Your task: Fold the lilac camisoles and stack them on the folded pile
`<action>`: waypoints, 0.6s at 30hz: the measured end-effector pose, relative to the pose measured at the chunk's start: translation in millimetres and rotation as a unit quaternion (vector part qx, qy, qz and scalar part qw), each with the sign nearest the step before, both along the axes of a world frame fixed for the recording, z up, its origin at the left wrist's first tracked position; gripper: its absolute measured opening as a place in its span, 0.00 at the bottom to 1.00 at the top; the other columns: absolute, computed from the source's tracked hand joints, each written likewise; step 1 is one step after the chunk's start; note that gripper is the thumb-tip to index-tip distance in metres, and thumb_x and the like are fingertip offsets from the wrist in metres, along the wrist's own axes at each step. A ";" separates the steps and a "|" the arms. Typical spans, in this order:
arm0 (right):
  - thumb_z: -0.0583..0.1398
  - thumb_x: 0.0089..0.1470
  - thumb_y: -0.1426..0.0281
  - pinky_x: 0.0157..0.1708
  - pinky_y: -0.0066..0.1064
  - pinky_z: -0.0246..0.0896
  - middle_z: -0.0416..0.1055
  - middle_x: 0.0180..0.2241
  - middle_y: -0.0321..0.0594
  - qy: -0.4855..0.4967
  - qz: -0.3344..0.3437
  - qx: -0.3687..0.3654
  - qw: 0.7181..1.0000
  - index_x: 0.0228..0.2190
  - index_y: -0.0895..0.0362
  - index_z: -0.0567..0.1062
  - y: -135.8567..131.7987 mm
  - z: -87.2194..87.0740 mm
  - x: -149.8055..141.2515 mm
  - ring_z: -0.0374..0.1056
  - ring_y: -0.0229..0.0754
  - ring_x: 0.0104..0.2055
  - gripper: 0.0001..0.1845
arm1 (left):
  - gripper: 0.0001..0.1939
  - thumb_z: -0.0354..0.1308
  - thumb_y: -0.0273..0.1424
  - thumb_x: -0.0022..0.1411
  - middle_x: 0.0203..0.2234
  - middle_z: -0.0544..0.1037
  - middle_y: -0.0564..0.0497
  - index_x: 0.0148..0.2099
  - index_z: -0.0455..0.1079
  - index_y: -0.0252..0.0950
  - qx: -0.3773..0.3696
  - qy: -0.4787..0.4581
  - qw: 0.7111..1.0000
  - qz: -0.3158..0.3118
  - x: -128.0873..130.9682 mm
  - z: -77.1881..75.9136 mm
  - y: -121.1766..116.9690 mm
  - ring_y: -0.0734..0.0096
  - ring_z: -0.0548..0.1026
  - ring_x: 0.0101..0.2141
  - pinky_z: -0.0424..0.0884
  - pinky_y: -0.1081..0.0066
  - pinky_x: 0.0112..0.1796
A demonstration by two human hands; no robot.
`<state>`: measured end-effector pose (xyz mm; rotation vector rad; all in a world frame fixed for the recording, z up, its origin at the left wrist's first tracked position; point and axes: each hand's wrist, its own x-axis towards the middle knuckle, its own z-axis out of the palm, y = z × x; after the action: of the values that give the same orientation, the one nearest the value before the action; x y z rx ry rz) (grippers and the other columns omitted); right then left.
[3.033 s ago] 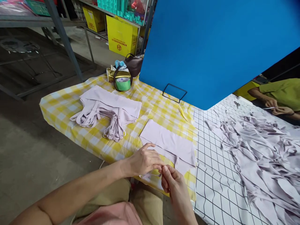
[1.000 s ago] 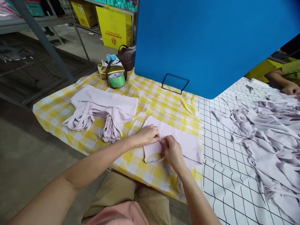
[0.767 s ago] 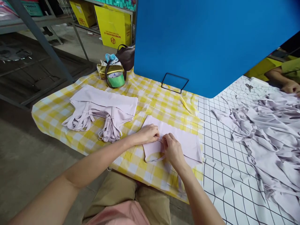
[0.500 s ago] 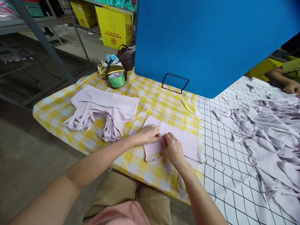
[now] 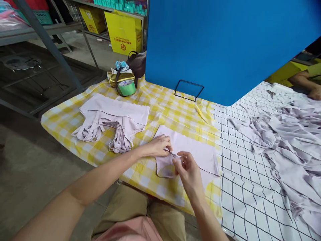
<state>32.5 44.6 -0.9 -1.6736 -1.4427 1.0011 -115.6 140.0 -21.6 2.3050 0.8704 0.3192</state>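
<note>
while the left hand (image 5: 160, 146) pinches a thin strip (image 5: 171, 153) over the pale cloth (image 5: 194, 147), the right hand (image 5: 189, 165) curls close by; i cannot tell if it grips.

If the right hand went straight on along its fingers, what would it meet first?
Beyond the thin item between the hands, the right hand would probably meet the left hand first. The garment lies below; how high the fingers are above it is unclear.
</note>
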 end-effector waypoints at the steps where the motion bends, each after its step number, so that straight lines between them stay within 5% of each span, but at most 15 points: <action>1: 0.58 0.50 0.58 0.21 0.27 0.58 0.61 0.18 0.29 0.068 -0.014 -0.012 0.998 0.36 0.55 0.66 -14.5 2.9 -3.5 0.61 0.36 0.20 0.15 | 0.07 0.55 0.25 0.54 0.35 0.69 0.51 0.36 0.72 0.36 -0.012 -0.013 1.000 -0.003 -2.7 -1.2 -0.2 0.67 0.65 0.42 0.61 0.72 0.44; 6: 0.57 0.53 0.60 0.35 0.30 0.65 0.73 0.32 0.40 0.177 -0.049 -0.046 0.982 0.40 0.55 0.70 -81.0 -2.4 -29.6 0.69 0.41 0.35 0.15 | 0.11 0.52 0.24 0.56 0.39 0.69 0.51 0.40 0.73 0.36 -0.070 -0.028 0.997 -0.001 -9.1 -4.0 0.2 0.68 0.65 0.44 0.59 0.72 0.48; 12: 0.54 0.55 0.67 0.51 0.41 0.59 0.66 0.53 0.40 0.054 0.028 0.054 0.997 0.53 0.48 0.64 -130.9 -40.7 -45.1 0.60 0.48 0.55 0.23 | 0.11 0.52 0.27 0.56 0.40 0.69 0.50 0.40 0.73 0.36 -0.074 -0.015 0.997 0.002 -8.1 -0.6 -1.5 0.68 0.65 0.45 0.59 0.71 0.49; 15: 0.53 0.55 0.71 0.52 0.41 0.59 0.62 0.55 0.40 -0.030 0.059 0.118 0.991 0.54 0.47 0.62 -126.6 -37.2 -26.8 0.58 0.47 0.56 0.24 | 0.11 0.52 0.28 0.56 0.39 0.70 0.50 0.41 0.72 0.36 -0.073 -0.017 0.997 0.033 -9.4 2.4 0.6 0.68 0.68 0.43 0.62 0.71 0.46; 18: 0.51 0.55 0.71 0.46 0.43 0.61 0.70 0.45 0.45 -0.128 0.028 0.158 0.979 0.47 0.51 0.68 -85.6 -18.4 18.9 0.64 0.48 0.49 0.17 | 0.13 0.49 0.24 0.56 0.39 0.70 0.49 0.42 0.70 0.35 -0.032 -0.022 0.987 0.155 -9.6 4.8 6.9 0.69 0.70 0.41 0.65 0.71 0.43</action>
<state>51.5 -41.0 -19.3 -1.5731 -1.7227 0.5600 -125.2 146.9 -16.8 2.0930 1.2007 0.4671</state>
